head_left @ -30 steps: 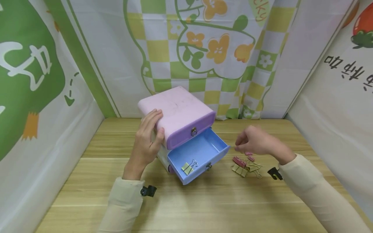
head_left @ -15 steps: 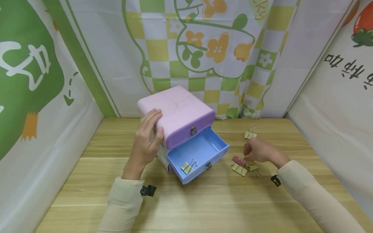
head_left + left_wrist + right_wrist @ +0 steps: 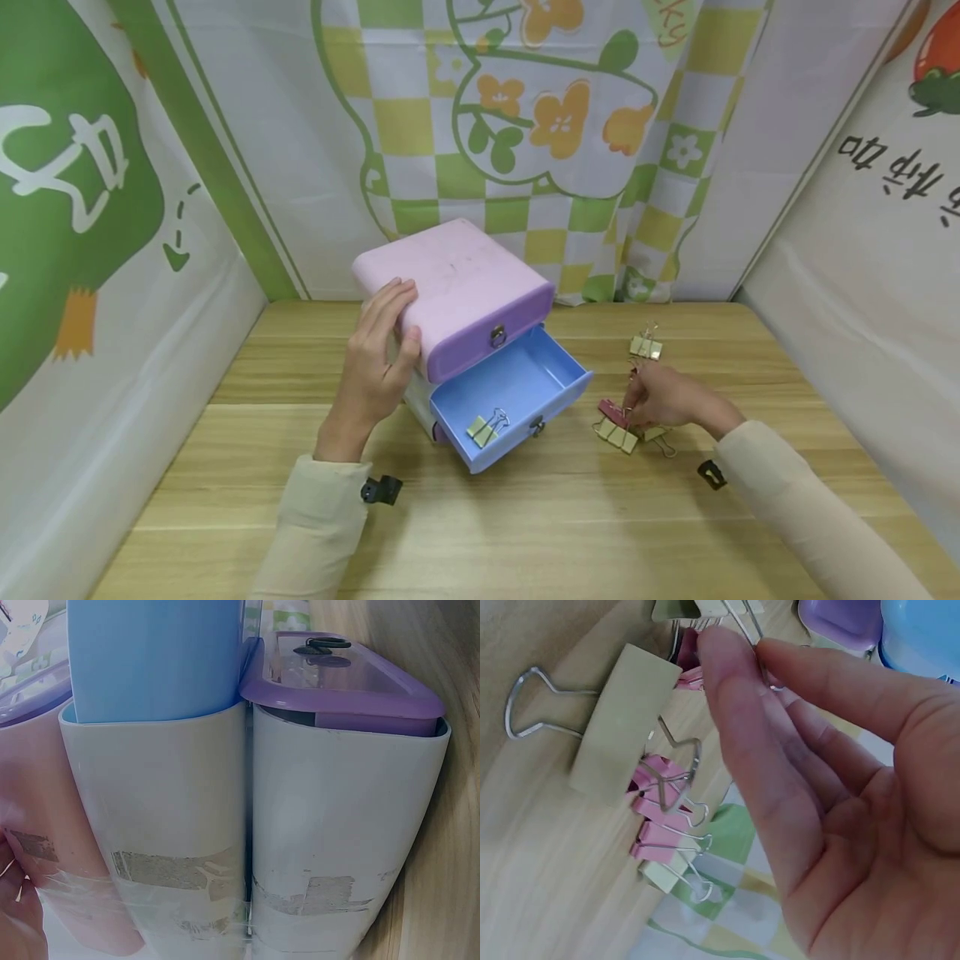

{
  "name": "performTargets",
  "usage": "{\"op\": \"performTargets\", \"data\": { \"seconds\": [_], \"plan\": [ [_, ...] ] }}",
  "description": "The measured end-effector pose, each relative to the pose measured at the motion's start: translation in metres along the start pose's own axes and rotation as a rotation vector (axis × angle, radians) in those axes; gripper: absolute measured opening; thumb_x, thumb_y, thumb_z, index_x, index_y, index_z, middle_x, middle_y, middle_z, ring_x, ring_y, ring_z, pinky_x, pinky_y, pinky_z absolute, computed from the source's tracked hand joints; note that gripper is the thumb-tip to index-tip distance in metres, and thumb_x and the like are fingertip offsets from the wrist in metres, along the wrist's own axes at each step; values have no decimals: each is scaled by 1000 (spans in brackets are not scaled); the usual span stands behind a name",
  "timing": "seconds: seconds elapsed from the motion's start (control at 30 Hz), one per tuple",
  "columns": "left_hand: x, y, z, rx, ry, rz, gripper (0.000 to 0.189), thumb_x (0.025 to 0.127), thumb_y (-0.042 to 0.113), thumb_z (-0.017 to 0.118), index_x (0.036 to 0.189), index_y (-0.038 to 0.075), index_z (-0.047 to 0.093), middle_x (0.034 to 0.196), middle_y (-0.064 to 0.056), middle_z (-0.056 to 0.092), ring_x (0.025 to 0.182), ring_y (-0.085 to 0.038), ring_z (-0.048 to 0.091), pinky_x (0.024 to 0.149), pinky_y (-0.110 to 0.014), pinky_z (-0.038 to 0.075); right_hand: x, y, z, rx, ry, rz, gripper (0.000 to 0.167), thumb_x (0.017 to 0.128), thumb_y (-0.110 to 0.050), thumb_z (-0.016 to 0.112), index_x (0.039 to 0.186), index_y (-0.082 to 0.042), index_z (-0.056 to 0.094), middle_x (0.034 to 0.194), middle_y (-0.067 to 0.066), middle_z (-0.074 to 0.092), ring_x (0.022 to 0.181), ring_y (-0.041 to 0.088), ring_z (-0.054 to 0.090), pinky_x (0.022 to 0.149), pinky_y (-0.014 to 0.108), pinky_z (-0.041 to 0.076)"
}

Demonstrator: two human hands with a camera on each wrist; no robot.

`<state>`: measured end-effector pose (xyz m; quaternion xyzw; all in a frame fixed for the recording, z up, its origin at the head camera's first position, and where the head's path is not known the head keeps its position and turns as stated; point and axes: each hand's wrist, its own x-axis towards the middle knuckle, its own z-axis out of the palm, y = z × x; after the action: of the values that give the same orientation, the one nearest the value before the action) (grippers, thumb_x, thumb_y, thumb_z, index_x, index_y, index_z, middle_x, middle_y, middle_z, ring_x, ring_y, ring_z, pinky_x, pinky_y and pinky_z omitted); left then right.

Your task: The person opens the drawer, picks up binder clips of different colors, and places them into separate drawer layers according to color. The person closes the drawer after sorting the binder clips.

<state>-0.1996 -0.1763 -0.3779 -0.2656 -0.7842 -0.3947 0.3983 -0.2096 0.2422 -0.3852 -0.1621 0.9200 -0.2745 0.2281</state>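
Head view: we're bracing the pink case [image 3: 450, 279] with the left hand [image 3: 372, 375] extended, the right hand [image 3: 663, 395] pinching a yellow clip [image 3: 615, 437] on the desk [image 3: 525, 533], best lifted straight off the pink clip [image 3: 611, 409].

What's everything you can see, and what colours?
Table: one, wood-brown, underneath
Drawer unit: one, pink above white, on the table
Purple drawers: two, purple, top and bottom
Blue drawer: one, blue, middle, open
Ring pulls: three, metallic, drawer fronts
Drawer clip: one, yellow, in blue drawer
Loose clips: three, yellow, right of the unit
Pink clips: at least three, pink, among those
Printed cloth: count unclear, mostly white and green, back and sides
Sleeves: two, cream, forearms
Wrist pieces: two, black, by the sleeves
Left hand: one, against the unit's pink top
Right hand: one, pinching a loose clip's wire
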Motion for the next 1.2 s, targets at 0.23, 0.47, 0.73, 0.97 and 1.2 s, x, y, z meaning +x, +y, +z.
{"op": "performTargets", "data": {
  "seconds": [0.23,0.47,0.73,0.97,1.2],
  "plan": [
    [0,2,-2,2,-18,-22,51,101,27,49,143,0,60,153,-15,60,152,-31,46,133,-39,32,-1,7,2,185,-85,-10,10,92,7,70,101,8,75,87,15,78,79,23,78,80,40,69],
    [1,3,-2,3,-12,-22,51,101,27,48,142,-1,61,152,-14,61,152,-30,46,133,-39,32,-5,9,3,195,-121,-46,13,92,4,71,104,7,75,87,13,79,80,23,78,81,42,69],
    [0,1,0,3,-1,-6,50,100,23,50,143,-1,60,153,-15,60,152,-33,47,133,-40,32,-13,6,-5,229,-148,-64,14,93,3,69,105,8,74,88,13,78,81,21,76,82,40,68],
    [1,2,0,-7,4,-4,50,101,25,49,142,-1,61,152,-15,61,151,-32,47,133,-39,33,-18,4,-12,258,-154,-89,17,93,6,64,107,9,73,93,15,77,85,26,77,85,45,68],
    [0,2,0,-10,-7,-16,51,102,29,48,142,-1,61,152,-15,61,152,-30,47,133,-39,32,-22,1,-15,263,-148,-90,21,92,8,59,108,9,74,96,15,76,87,24,77,84,42,69]
  ]
}}
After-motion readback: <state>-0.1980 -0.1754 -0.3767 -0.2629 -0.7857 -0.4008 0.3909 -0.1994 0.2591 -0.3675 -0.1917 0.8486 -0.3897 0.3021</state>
